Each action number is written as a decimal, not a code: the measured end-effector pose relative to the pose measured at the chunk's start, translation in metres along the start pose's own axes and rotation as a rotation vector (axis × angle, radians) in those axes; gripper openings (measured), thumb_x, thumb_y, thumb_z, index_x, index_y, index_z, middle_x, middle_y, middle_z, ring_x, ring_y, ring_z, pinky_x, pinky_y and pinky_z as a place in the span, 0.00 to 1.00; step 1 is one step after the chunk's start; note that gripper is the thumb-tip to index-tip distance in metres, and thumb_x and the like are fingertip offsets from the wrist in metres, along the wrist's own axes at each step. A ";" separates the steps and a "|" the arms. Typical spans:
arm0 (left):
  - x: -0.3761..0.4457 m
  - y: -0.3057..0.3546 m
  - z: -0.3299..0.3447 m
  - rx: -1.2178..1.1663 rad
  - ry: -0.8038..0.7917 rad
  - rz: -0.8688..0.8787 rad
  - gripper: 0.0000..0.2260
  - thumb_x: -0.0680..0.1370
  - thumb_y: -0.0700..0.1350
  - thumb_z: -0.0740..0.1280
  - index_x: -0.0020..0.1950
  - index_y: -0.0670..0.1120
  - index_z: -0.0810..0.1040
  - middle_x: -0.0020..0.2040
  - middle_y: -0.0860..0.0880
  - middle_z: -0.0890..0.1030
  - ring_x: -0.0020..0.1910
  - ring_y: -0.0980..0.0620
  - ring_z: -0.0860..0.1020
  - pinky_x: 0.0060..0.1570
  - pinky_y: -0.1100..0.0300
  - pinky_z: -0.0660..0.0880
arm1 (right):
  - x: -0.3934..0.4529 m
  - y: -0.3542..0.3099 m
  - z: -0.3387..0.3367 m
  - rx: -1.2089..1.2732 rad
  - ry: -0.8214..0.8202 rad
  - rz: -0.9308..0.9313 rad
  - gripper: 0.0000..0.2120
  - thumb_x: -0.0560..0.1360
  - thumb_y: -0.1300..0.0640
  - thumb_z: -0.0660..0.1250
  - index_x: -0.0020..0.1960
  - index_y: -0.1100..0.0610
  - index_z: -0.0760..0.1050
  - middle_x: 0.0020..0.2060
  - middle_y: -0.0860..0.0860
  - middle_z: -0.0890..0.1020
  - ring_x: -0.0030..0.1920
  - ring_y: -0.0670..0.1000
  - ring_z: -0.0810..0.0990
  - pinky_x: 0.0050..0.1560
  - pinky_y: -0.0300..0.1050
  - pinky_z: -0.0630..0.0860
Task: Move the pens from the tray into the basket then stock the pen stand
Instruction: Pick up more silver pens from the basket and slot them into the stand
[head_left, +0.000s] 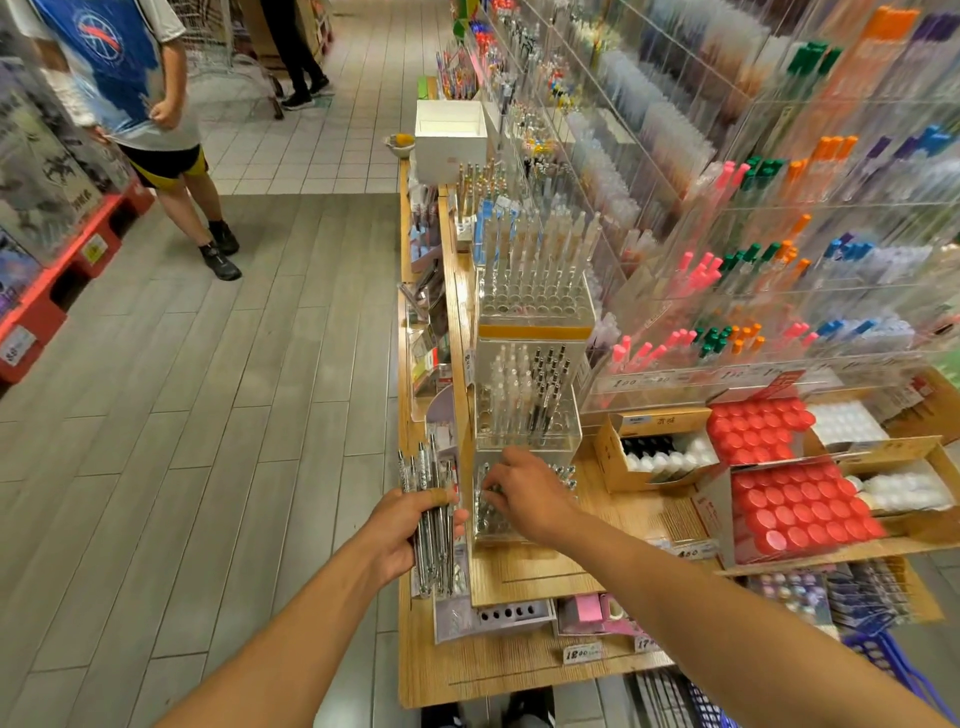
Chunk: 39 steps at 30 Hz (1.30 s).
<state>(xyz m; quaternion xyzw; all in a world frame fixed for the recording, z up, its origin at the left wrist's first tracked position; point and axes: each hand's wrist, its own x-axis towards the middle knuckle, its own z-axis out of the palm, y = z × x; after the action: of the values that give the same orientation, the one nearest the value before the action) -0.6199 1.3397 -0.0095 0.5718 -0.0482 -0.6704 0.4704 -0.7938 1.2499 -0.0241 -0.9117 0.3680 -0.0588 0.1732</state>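
Lower centre: left hand (402, 535) is clamped round a pen bundle (434, 519), clear barrels w/ dark tips, long axes near vertical. Just right of it, the pen stand (519, 527), a clear acrylic block w/ rows of round holes, sits on the wood shelf (519, 665). Right hand (524, 493) rests over the stand top, fingers curled down at the holes; can't tell if it pinches a pen. Bundle lies left of the stand, so the right hand is nearer. Basket (883, 660), blue mesh, lower right.

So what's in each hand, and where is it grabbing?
The left hand grips a bundle of pens around their middle. The right hand reaches into the clear pen stand; any hold is hidden.
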 end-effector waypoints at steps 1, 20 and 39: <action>0.000 0.000 0.001 0.007 -0.010 -0.002 0.18 0.67 0.36 0.74 0.54 0.31 0.79 0.46 0.32 0.84 0.45 0.40 0.85 0.38 0.53 0.83 | 0.000 -0.001 0.000 -0.010 -0.021 0.008 0.10 0.77 0.54 0.66 0.56 0.55 0.81 0.50 0.52 0.77 0.51 0.53 0.76 0.51 0.49 0.74; 0.004 -0.025 0.030 0.115 -0.202 -0.041 0.17 0.71 0.40 0.75 0.56 0.33 0.79 0.43 0.37 0.83 0.36 0.46 0.83 0.38 0.54 0.83 | -0.032 0.008 -0.041 1.002 -0.028 0.496 0.04 0.79 0.56 0.66 0.50 0.57 0.76 0.36 0.52 0.81 0.34 0.49 0.80 0.38 0.44 0.76; 0.015 -0.035 0.043 0.119 -0.193 -0.112 0.13 0.76 0.36 0.69 0.56 0.28 0.79 0.45 0.31 0.83 0.35 0.45 0.84 0.36 0.56 0.83 | -0.076 0.067 -0.028 0.222 0.085 0.218 0.06 0.80 0.55 0.61 0.46 0.49 0.64 0.36 0.40 0.69 0.37 0.40 0.69 0.36 0.35 0.63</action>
<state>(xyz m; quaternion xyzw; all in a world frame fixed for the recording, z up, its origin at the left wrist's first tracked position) -0.6735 1.3280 -0.0269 0.5333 -0.1013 -0.7435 0.3907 -0.8987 1.2503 -0.0207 -0.8381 0.4632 -0.1188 0.2626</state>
